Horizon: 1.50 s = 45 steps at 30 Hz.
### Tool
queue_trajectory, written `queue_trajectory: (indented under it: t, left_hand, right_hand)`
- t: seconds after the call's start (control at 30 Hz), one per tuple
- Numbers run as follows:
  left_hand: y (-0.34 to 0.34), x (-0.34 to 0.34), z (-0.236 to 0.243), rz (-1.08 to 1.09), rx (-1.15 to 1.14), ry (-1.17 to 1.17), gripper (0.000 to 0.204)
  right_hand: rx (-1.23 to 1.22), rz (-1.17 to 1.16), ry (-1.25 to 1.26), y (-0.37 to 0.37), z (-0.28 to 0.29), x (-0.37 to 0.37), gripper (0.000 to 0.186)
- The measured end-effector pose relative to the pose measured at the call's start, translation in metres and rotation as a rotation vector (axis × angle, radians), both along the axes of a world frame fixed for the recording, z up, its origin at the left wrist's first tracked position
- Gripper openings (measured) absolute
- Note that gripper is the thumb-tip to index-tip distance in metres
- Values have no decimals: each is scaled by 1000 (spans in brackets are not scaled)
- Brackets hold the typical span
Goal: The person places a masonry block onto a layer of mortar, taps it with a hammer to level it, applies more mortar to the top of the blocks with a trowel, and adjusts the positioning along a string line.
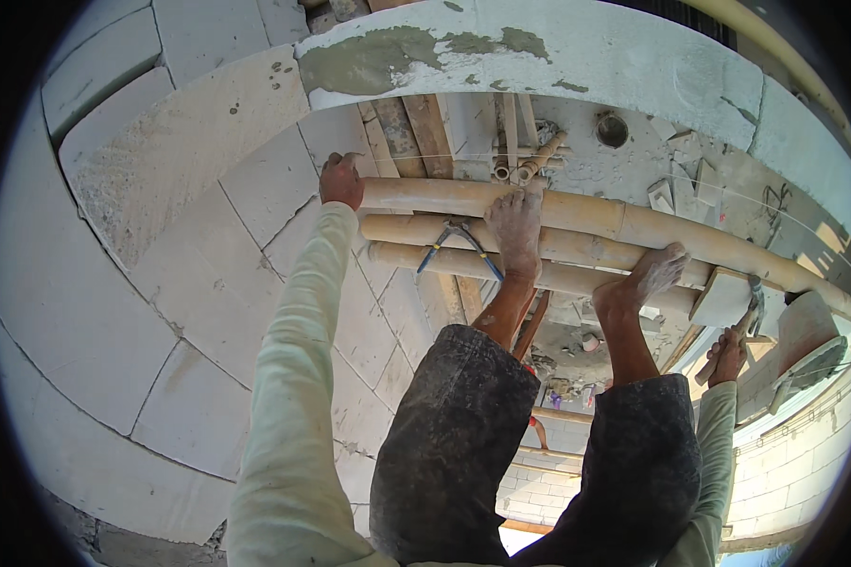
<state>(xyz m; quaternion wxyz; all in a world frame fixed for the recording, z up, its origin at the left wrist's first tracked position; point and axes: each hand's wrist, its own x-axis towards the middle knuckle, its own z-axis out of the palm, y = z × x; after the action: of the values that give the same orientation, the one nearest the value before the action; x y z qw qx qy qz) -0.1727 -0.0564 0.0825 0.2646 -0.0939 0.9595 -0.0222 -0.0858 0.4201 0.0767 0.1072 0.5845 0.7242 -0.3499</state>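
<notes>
I stand barefoot on bamboo scaffold poles [577, 222] beside a wall of pale blocks [161, 312]. My left hand [340, 180] rests on the block wall at the end of the top pole, fingers curled, holding nothing that I can see. My right hand [726, 357] is closed around the wooden handle of a hammer [749, 312], low at the right. A pair of blue-handled pliers [456, 241] lies across the poles just left of my left foot [515, 227]. My right foot [645, 282] stands on the lower pole.
A block topped with grey mortar [539, 52] lies along the top of the wall. A loose block piece [723, 295] sits on the poles by the hammer. Rubble, short pipe ends [525, 165] and a round bucket [612, 129] lie far below, with open drop between the poles.
</notes>
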Motion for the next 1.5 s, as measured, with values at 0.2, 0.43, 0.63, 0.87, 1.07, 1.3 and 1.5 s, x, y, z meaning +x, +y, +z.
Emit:
queue_trajectory:
  t: [0.2,0.43,0.63,0.87,1.07,1.3,1.5]
  left_hand:
    - [-17,12,149,-144,98,-46,28]
    - [-73,12,319,-35,196,-27,24]
    - [-70,-14,378,386,451,-47,21]
    - [-56,-22,398,583,488,167,17]
    - [-37,-42,383,804,618,635,21]
    - [-37,-73,365,963,881,845,19]
    - [-45,-78,362,960,937,853,16]
  right_hand:
    - [-314,146,-180,137,50,77,38]
    - [-322,-4,-186,197,169,99,9]
    - [-299,-11,-197,208,202,111,24]
    - [-333,98,-145,211,204,114,22]
    - [-256,224,-108,206,208,96,19]
    - [-317,319,-85,219,208,95,21]
    - [-297,300,-79,196,228,77,22]
